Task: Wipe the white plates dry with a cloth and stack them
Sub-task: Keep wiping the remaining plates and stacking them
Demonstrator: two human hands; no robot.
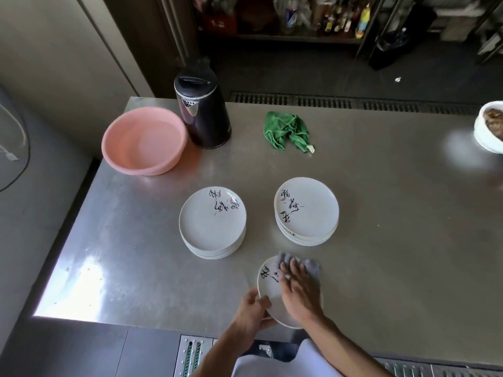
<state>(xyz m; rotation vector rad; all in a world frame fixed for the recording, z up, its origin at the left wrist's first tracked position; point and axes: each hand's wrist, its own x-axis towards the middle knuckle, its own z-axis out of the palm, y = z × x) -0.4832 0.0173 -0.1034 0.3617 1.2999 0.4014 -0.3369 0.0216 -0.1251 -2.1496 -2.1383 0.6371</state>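
Observation:
A white plate (pixel 269 284) with black brush writing is held over the near edge of the steel table (pixel 381 213). My left hand (pixel 251 311) grips its left rim. My right hand (pixel 298 289) lies flat with straight fingers on a grey cloth (pixel 311 268), pressing it onto the plate's face. Two stacks of the same white plates stand further back: a left stack (pixel 212 223) and a right stack (pixel 306 210).
A pink basin (pixel 144 141) sits at the table's far left, with a black kettle (pixel 202 110) beside it. A crumpled green cloth (pixel 287 130) lies at the back middle. A white bowl (pixel 490 126) of food stands at the right edge.

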